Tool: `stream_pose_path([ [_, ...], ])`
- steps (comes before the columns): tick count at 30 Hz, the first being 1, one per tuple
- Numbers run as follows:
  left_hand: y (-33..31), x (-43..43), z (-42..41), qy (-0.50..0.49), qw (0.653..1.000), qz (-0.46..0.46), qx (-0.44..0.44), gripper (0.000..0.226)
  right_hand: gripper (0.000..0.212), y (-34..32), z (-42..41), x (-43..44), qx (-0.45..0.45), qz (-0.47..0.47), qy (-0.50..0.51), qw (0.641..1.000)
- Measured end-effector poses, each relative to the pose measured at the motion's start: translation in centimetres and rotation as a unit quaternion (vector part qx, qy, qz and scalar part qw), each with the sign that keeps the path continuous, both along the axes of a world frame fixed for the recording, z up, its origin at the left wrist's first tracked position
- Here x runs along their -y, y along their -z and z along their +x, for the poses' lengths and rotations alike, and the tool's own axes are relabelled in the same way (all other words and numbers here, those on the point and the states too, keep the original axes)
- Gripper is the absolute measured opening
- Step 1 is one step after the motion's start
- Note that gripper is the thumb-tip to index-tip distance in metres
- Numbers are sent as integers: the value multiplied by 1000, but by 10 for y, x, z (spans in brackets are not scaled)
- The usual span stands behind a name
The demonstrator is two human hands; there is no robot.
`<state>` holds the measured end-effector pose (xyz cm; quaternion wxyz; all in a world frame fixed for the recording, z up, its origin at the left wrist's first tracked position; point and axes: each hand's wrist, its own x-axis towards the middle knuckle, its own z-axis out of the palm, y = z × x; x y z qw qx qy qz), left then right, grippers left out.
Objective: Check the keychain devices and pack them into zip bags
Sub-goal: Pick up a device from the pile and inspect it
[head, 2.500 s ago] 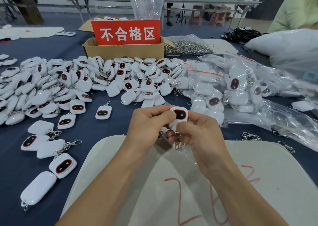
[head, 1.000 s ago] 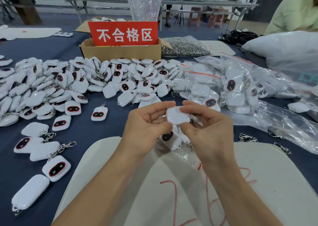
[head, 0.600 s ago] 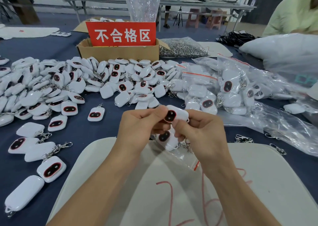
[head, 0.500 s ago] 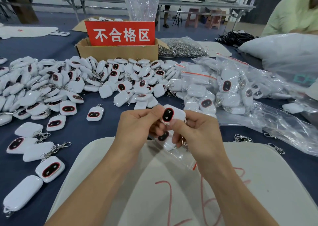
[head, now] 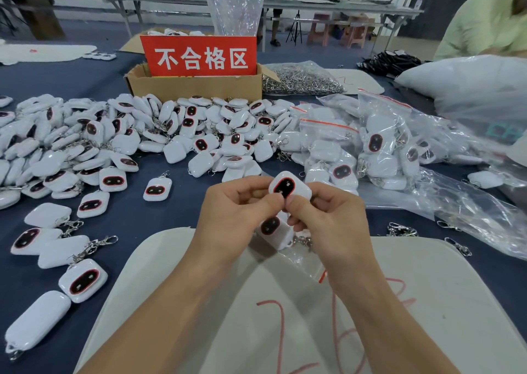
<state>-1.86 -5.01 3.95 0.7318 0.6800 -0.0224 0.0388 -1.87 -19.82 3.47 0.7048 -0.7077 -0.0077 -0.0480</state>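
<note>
A white keychain device [head: 289, 189] with a dark, red-rimmed oval face is pinched between my left hand [head: 239, 217] and my right hand [head: 328, 219], face toward me, above the table's middle. Just below it a clear zip bag [head: 299, 256] with a red strip hangs from my hands, and a second device [head: 273, 228] with its metal clip shows inside it. A large heap of loose devices [head: 114, 140] covers the blue table at left and centre. Filled zip bags [head: 370, 145] are piled at the right.
A cardboard box [head: 194, 84] with a red sign stands behind the heap, a bag of metal clips [head: 299, 78] beside it. A white mat [head: 285, 316] with red writing lies under my forearms. Loose clips [head: 402, 229] lie at right. A person in green [head: 484, 20] sits far right.
The device in my fingers was turned from its plain white back to its dark face and raised slightly above the bag. The view shifted a little.
</note>
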Motion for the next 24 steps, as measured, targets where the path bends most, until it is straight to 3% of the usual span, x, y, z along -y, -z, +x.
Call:
stream_pose_path([
  [10, -2, -5, -1, 42, 999, 10, 34, 32, 18, -2, -2, 0, -60, 11, -30, 998],
  [20, 4, 0, 2, -32, 998, 52, 6, 21, 16, -7, -4, -1, -85, -8, -69, 994],
  [24, 2, 0, 3, -3, 999, 36, -5, 17, 20, -9, -4, 2, -75, -15, -79, 994],
])
